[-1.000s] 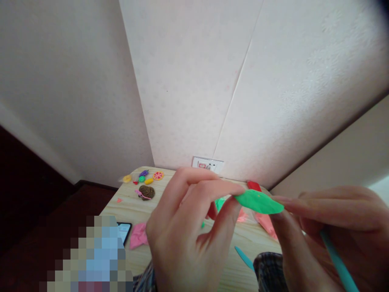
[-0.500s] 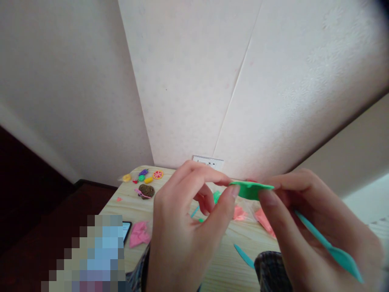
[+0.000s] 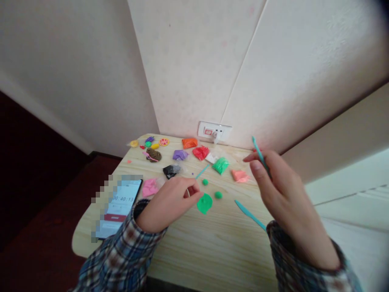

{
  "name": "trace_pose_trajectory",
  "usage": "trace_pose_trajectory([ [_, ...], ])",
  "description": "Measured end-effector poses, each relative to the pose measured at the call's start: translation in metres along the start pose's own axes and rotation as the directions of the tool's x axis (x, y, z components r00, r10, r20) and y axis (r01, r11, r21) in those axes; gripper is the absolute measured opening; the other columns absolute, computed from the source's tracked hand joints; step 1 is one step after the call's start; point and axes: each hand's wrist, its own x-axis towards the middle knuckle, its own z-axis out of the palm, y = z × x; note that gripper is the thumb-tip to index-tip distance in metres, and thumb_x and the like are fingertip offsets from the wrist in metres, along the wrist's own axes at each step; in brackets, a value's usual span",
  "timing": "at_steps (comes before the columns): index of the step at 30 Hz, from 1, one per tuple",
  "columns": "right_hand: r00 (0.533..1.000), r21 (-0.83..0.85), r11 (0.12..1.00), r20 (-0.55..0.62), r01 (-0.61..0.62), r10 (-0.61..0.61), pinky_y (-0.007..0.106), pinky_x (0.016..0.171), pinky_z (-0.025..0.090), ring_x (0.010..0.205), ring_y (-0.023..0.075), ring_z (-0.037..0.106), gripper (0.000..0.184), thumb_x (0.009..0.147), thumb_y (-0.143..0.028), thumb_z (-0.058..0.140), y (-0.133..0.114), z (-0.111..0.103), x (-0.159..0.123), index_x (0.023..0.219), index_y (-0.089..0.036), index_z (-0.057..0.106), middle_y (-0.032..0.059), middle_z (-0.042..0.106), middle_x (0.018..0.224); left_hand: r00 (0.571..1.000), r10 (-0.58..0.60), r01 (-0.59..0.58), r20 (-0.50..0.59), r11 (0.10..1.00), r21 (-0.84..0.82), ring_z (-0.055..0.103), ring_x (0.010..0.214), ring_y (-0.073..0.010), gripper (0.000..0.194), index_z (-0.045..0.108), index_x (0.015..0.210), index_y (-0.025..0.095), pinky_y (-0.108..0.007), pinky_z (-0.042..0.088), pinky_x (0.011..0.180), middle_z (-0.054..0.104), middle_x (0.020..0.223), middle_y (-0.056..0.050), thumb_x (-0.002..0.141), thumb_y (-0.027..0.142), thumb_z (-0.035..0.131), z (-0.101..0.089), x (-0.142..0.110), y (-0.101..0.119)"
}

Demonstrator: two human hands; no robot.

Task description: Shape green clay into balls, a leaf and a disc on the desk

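Observation:
My left hand [image 3: 173, 202] is low over the table, thumb and fingertips pinched at the upper left edge of a flat, rounded green clay piece [image 3: 204, 204] with a small point at its bottom. Whether that piece rests fully on the wood, I cannot tell. Raised at the right, my right hand [image 3: 278, 184] keeps a thin teal clay modelling tool [image 3: 259, 151] tucked between its fingers, tip up; its thumb and index finger are apart. Two small green clay balls [image 3: 218, 195] lie just right of the flat piece. A teal clay knife [image 3: 249, 215] lies between the hands.
Bags of coloured clay, including green [image 3: 221, 165], red [image 3: 201, 152] and black [image 3: 171, 171], spread across the table [image 3: 209, 255]. Small clay fruit shapes [image 3: 164, 142] sit far left beside a brown lump [image 3: 152, 155]. A phone [image 3: 121, 207] lies left; a wall socket [image 3: 214, 131] is behind.
Both hands have parted. The left has lowered the green clay piece toward the table; the right has let go of it and moved up, still with the teal tool. The view has tilted down.

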Motion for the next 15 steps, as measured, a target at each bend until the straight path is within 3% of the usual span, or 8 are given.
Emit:
trace_pose_trajectory([
  [3, 0.993, 0.016, 1.0, 0.119, 0.005, -0.007, 0.031, 0.066, 0.04, 0.074, 0.017, 0.054, 0.03, 0.096, -0.033, 0.033, 0.029, 0.026, -0.017, 0.081, -0.019, 0.056, 0.0042, 0.056, 0.079, 0.994, -0.089, 0.087, 0.068, 0.996, 0.028, 0.058, 0.062, -0.0146, 0.02, 0.064, 0.068, 0.017, -0.023, 0.037, 0.054, 0.064, 0.063, 0.0, 0.081, 0.028, 0.053, 0.013, -0.004, -0.029],
  [6, 0.989, -0.018, 1.0, 0.146, -0.026, 0.028, 0.032, 0.071, 0.041, 0.078, 0.0181, 0.055, 0.027, 0.095, -0.028, 0.036, 0.055, 0.045, -0.031, 0.084, -0.018, 0.057, 0.0059, 0.057, 0.083, 0.992, -0.081, 0.077, 0.096, 0.996, 0.044, 0.058, 0.062, -0.0144, 0.021, 0.064, 0.069, 0.017, -0.023, 0.037, 0.054, 0.064, 0.063, 0.0, 0.081, 0.029, 0.053, 0.021, -0.003, -0.044],
  [11, 0.982, -0.135, 0.991, 0.189, 0.027, -0.001, 0.033, 0.065, 0.042, 0.073, 0.0197, 0.054, 0.021, 0.093, -0.027, 0.039, 0.085, 0.063, -0.047, 0.089, -0.017, 0.057, 0.0076, 0.055, 0.083, 0.993, -0.07, 0.057, 0.092, 0.988, 0.144, 0.059, 0.065, -0.0154, 0.017, 0.064, 0.072, 0.017, -0.025, 0.039, 0.058, 0.066, 0.068, -0.001, 0.08, 0.03, 0.057, 0.033, 0.003, -0.044],
  [15, 0.963, -0.13, 0.989, 0.266, 0.066, -0.029, 0.036, 0.072, 0.046, 0.081, 0.0219, 0.055, 0.019, 0.092, -0.026, 0.039, 0.1, 0.077, -0.055, 0.091, -0.018, 0.056, 0.0096, 0.057, 0.09, 0.995, -0.088, 0.077, 0.047, 0.977, 0.199, 0.06, 0.07, -0.0165, 0.01, 0.063, 0.078, 0.017, -0.027, 0.042, 0.064, 0.066, 0.074, -0.001, 0.079, 0.027, 0.06, 0.031, 0.001, -0.042],
])
